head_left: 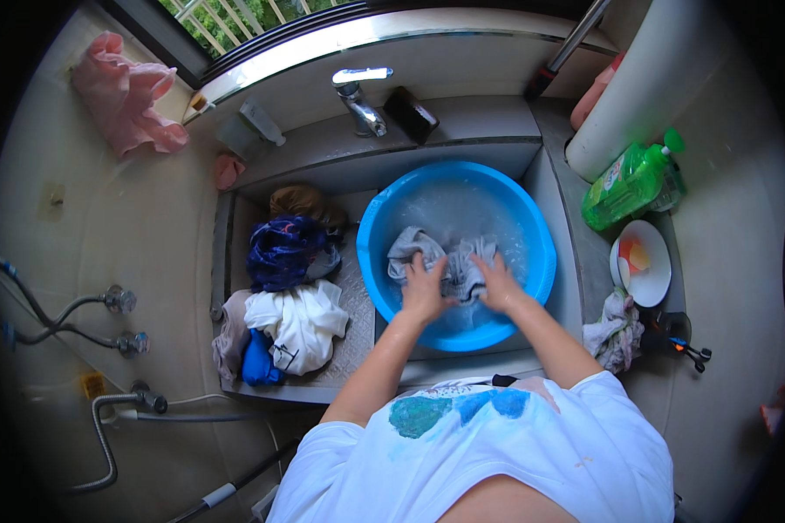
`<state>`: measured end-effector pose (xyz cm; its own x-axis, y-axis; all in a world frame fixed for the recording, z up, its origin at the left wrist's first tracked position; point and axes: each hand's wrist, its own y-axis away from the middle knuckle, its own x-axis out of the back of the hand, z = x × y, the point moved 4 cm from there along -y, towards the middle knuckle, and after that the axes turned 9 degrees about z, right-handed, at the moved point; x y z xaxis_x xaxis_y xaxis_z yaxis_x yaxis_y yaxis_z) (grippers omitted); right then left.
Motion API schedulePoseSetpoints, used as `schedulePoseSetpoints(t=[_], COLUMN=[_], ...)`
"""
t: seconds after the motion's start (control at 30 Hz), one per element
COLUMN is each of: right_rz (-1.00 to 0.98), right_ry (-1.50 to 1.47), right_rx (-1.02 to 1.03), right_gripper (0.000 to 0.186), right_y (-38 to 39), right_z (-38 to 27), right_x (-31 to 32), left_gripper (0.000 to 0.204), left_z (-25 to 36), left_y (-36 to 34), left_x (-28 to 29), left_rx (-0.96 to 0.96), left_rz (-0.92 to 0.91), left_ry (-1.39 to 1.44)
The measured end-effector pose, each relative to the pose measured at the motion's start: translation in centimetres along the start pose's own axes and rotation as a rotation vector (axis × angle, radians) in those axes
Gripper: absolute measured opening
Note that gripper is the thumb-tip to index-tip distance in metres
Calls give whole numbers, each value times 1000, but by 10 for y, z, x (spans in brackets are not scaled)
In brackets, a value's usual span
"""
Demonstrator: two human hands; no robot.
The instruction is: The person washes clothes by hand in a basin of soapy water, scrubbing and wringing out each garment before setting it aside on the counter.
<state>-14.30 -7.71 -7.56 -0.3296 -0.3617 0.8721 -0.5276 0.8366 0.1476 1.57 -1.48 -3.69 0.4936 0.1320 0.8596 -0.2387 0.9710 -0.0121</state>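
Note:
A grey garment [416, 243] lies bunched and wet in a round blue basin [544, 261] of cloudy, sudsy water. Both hands are in the basin, side by side. My left hand [424, 292] grips the left part of the cloth, its thumb turned toward the middle. On the right part, my right hand [501, 286] holds a fold, fingertips partly sunk in the fabric. Some of the cloth between the hands is under water, and the undersides of my fingers are hidden.
Left of the basin lie a white garment [301, 322], a dark blue patterned one [279, 253] and other clothes. A faucet [358, 103] and dark soap-like block [411, 115] stand behind. On the right ledge are a green pump bottle [624, 185], a white bowl [658, 277] and a crumpled cloth [615, 333].

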Motion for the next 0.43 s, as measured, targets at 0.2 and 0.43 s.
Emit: schedulePoseSetpoints(t=[0.2, 0.43], right_rz=[-479, -618], right_ry=[50, 160], right_rx=[-36, 1], right_gripper=[68, 43], right_y=[-22, -53], right_z=[-2, 13], right_x=[-57, -71], left_gripper=[48, 47], left_z=[-60, -73], left_y=[-16, -57], left_x=[-101, -121], left_rx=[28, 96], left_rz=[-218, -952], left_ry=[-287, -332])
